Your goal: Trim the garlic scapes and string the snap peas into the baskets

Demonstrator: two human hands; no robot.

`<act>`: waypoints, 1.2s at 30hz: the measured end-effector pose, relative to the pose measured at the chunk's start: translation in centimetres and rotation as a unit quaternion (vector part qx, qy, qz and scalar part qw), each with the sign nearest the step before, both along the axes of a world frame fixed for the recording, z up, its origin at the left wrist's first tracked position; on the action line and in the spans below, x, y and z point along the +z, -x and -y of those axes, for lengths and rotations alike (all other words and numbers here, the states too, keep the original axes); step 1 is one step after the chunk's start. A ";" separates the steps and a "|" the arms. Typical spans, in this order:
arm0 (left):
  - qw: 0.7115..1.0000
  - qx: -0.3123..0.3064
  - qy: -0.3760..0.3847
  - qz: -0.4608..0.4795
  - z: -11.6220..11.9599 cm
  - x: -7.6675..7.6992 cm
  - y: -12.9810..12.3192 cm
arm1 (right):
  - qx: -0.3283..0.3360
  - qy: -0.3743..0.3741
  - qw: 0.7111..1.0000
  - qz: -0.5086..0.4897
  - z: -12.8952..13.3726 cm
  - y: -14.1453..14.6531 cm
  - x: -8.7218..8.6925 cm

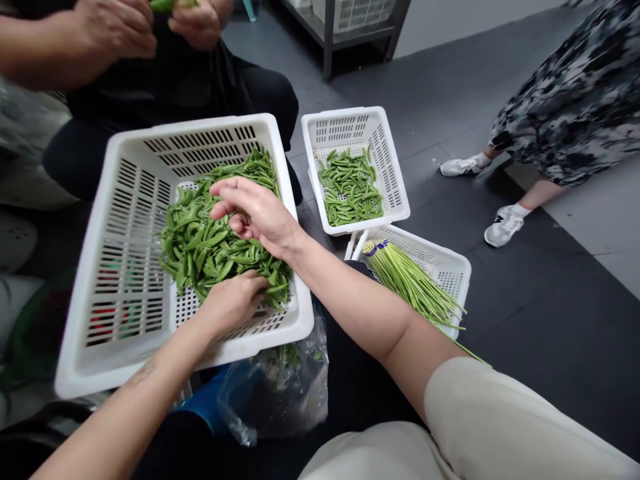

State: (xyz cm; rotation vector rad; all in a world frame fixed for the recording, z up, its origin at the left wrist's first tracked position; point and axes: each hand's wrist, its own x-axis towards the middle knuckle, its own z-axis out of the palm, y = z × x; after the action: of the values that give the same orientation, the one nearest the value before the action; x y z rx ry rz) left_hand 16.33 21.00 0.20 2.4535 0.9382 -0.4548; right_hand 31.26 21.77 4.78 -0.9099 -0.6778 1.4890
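Observation:
A large white plastic basket [187, 127] stands before me, with a heap of green pea pods [200, 233] over its right half. My left hand [237, 300] is down at the near edge of the heap. Its fingers are bent and closed at the pods, and one pod sticks out by the fingertips; the palm side is hidden. Above the middle of the heap hovers my right hand [255, 213], palm turned inward. Its fingers are loosely curled and apart, with nothing visible in them.
A smaller white basket [343, 115] of pods stands beyond, right. Near it, another basket [457, 280] holds bundled long green stems [410, 277]. A clear plastic bag [285, 400] hangs below the large basket. A co-worker's hands [117, 27] hold something green; another person's shoes [505, 225] are at right.

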 end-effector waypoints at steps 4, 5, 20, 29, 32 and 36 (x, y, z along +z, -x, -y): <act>0.977 0.194 0.004 0.092 0.1 2.7 3.9 | 0.030 -0.046 0.981 0.185 0.3 0.3 -0.1; 0.961 0.243 0.009 0.129 0.5 3.3 4.7 | 0.053 -0.067 0.971 0.223 0.4 0.5 -0.2; 0.829 0.416 -0.053 0.371 5.0 5.2 8.4 | 0.324 -0.077 0.940 0.076 2.0 3.9 -1.0; 0.834 0.385 -0.149 0.367 5.5 5.3 8.7 | 0.260 -0.038 0.962 0.073 2.3 4.6 -0.4; 0.814 0.421 -0.123 0.381 5.7 4.6 8.2 | 0.245 -0.001 0.969 0.042 2.6 5.4 -0.1; 0.709 0.505 0.007 0.492 5.7 3.3 7.1 | 0.255 0.049 0.966 -0.023 3.0 6.6 0.0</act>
State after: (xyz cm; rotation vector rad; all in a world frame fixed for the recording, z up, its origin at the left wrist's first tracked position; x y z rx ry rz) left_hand 9.24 15.33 3.50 1.3531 1.4424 1.0980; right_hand 24.71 18.82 4.81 -0.8048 -0.8522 2.0075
